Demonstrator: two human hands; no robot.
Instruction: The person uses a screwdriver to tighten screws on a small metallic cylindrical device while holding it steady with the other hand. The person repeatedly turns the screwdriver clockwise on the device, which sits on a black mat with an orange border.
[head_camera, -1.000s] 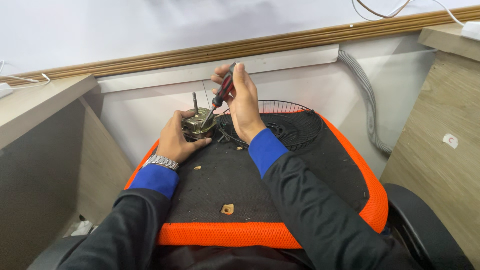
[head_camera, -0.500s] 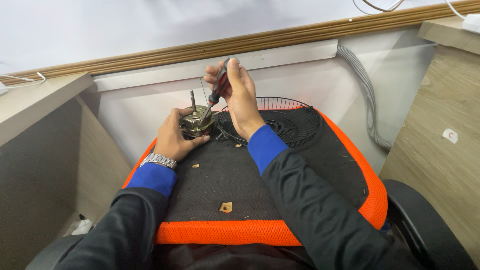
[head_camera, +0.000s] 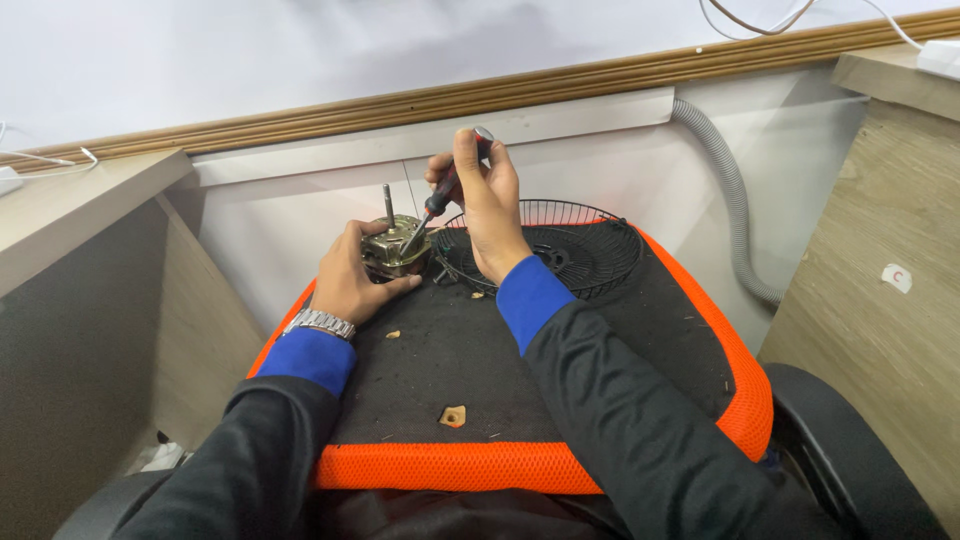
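The right hand (head_camera: 490, 215) has its grip clenched around a screwdriver (head_camera: 440, 195) with a red and black handle. Its long axis is slanted: the handle points up and away, the metal tip points down-left into the small metal motor (head_camera: 392, 250). The left hand (head_camera: 350, 280) grasps this motor from the side on the black, rough seat cushion (head_camera: 450, 350) with orange mesh edge. 1 thin steel shaft (head_camera: 388, 203) stands upright from the motor. A round black wire grille (head_camera: 570, 250) lies just beside.
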